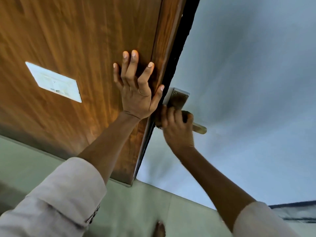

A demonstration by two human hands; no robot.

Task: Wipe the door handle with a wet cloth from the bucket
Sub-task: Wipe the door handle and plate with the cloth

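The metal door handle (200, 129) juts out to the right from the edge of the brown wooden door (77, 40), below its screwed backplate (179, 98). My right hand (177, 132) is closed around the lever near the backplate, pressing a dark bunched cloth (186, 115) against it. Only the lever's tip shows past my fingers. My left hand (136, 93) lies flat on the door face with its fingers spread and the thumb at the door's edge, holding nothing. The bucket is out of view.
A white rectangular label (54, 82) is stuck on the door's face. A pale grey wall (248, 74) lies behind the handle. The greenish tiled floor (133, 202) is below, with a foot (160, 228) at the bottom edge and a dark object (294, 211) at the lower right.
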